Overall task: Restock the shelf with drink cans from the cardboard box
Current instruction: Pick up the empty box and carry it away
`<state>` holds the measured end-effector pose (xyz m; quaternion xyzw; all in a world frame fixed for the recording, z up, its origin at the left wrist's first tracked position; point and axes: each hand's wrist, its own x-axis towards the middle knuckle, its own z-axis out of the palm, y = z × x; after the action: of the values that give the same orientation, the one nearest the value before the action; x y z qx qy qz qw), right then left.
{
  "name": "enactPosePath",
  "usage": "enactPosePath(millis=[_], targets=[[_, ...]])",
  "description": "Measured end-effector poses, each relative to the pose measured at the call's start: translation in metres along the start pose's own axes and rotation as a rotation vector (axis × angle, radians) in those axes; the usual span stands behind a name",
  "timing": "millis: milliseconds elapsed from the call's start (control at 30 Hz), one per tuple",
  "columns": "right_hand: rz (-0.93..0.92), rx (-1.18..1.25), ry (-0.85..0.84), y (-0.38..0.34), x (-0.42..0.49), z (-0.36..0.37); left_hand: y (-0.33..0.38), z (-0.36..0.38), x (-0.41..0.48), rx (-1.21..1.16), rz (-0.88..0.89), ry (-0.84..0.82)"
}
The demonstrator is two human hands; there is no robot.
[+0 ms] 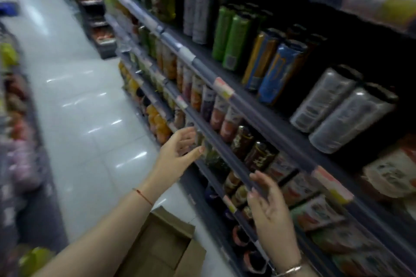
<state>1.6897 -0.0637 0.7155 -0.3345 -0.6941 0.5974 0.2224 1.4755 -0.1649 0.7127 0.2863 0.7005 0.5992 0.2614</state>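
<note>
Cans: dark printed metal drink cans [247,144] upright behind grey shelf rail [216,141]. Judged rigid, smooth, moderately heavy; grip mid-body. Left hand [177,153] and right hand [270,207] open, empty, at rail. Brown cardboard box [162,245] below rail, contents hidden.

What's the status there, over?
Left hand open, empty, at the middle shelf's grey rail. Right hand open, empty. Brown cardboard box on the floor below. Nothing blocking.
</note>
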Motion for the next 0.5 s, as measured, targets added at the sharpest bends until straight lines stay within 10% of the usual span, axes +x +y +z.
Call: enactPosePath(millis=[500], targets=[[0.110,-0.426,-0.671,0.286,0.071,0.155,-0.351,-0.037,-0.208,0.047,-0.712,0.605]])
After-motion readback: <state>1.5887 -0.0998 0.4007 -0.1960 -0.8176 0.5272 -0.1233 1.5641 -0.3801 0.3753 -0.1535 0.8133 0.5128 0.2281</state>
